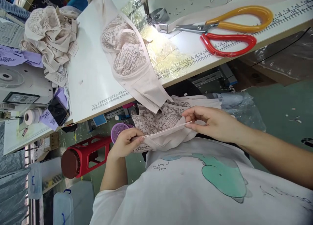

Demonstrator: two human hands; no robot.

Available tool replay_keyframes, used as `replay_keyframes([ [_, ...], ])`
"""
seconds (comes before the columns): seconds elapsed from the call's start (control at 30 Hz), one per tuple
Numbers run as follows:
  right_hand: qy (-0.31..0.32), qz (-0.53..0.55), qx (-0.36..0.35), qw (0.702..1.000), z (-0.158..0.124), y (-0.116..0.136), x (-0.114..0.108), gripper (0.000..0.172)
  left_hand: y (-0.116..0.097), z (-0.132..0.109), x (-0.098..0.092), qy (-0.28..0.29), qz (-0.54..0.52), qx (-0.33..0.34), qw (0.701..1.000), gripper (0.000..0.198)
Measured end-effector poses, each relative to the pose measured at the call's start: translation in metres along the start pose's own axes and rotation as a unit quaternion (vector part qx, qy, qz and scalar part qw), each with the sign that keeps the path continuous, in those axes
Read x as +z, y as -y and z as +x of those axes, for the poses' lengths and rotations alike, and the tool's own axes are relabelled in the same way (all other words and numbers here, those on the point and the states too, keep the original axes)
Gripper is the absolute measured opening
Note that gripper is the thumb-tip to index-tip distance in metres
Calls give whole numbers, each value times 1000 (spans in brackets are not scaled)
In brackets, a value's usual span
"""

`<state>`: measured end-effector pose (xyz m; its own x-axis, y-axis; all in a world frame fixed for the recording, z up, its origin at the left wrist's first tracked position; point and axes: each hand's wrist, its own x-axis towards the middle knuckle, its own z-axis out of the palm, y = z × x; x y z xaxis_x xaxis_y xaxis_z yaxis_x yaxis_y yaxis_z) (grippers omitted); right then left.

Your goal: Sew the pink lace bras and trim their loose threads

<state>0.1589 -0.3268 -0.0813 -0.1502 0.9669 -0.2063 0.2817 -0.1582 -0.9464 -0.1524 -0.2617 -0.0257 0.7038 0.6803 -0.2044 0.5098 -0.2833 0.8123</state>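
Both my hands hold a pale pink lace garment (161, 120) just below the table edge, above my lap. My left hand (126, 142) pinches one end of its elastic band (166, 131), fingers closed. My right hand (210, 120) pinches the other end, so the band runs stretched between them. A second lace garment (129, 58) hangs from the sewing machine's presser foot (153, 18) over the white table (90, 78) and drapes down onto the one I hold.
Orange-handled scissors (234, 19) and red-handled scissors (230, 44) lie at the table's right. A heap of lace garments (51, 36) sits at the left beside another machine (19, 88). A red bottle (83, 156) and plastic bins stand below.
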Motion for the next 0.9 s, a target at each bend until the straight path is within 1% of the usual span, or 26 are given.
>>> replay_keyframes([
  [0.13, 53, -29, -37, 997, -5, 4, -2, 30, 4, -1, -2, 12, -13, -21, 1000, 38],
  [0.2, 71, -14, -42, 996, -9, 6, -2, 29, 9, 1, -3, 37, -49, -47, 997, 41],
  [0.27, 72, -15, -26, 997, -12, 5, 0, 28, 17, 6, -2, 67, -90, -73, 991, 43],
  [0.33, 50, -50, 3, 997, -10, 1, 3, 27, 26, 16, 0, 76, -97, -97, 988, 42],
  [0.43, -5, -105, 21, 994, 3, -11, 9, 22, 41, 34, 6, 55, -39, -119, 991, 36],
  [0.5, -31, -115, 19, 993, 12, -17, 10, 20, 48, 45, 12, 45, -5, -116, 992, 31],
  [0.57, -51, -115, 21, 992, 18, -20, 10, 21, 54, 52, 16, 38, 5, -108, 993, 27],
  [0.73, -85, -96, 39, 991, 19, -23, 8, 27, 62, 56, 20, 33, -15, -97, 995, 25],
  [0.9, -104, -25, 60, 992, 21, -31, 11, 41, 64, 54, 20, 25, -39, -94, 995, 26],
])
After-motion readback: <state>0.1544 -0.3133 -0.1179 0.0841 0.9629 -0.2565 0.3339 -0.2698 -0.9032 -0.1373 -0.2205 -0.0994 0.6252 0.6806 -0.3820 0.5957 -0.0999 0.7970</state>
